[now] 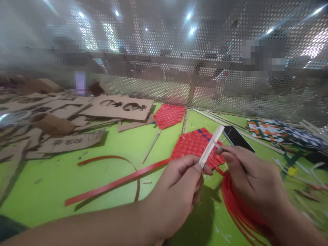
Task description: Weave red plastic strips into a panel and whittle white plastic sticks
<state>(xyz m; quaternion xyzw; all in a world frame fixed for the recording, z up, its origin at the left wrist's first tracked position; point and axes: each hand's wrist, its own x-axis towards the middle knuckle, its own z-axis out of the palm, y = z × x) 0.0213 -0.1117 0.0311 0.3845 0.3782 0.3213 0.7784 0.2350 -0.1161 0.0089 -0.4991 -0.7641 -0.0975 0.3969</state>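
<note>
Green table top (77, 177) fills most of the view, perforated metal screen (230, 68) at the back edge, cardboard cut-outs (120, 107) piled on the far left. Centre of table: red woven mat (191, 143) with a few blue marks, a second red woven piece (169, 115) on a stick beyond it, a multicolour woven mat (271, 131) far right, a dark phone-like slab (237, 136) just behind the hands. A long red strip (115, 182) runs from lower left up toward the mat, another curls in a loop beside it; a bundle of red strips (238, 208) arcs under the right wrist. Both hands are up over the near edge of the red mat, close together. Left hand (176, 191) pinches the lower end of a white flat stick (212, 145) between thumb and forefinger, closed on it. Right hand (252, 174) has its fingertips at the stick's middle, looks like a light pinch, though motion blur means I cannot tell if it truly grips. Stick's long axis is tilted: low end near the left thumb, high end up and to the right, pointing away from the person. Stick sits above the mat, not touching it as far as visible. Left hand holds the near end, right hand is nearer the free upper end.
</note>
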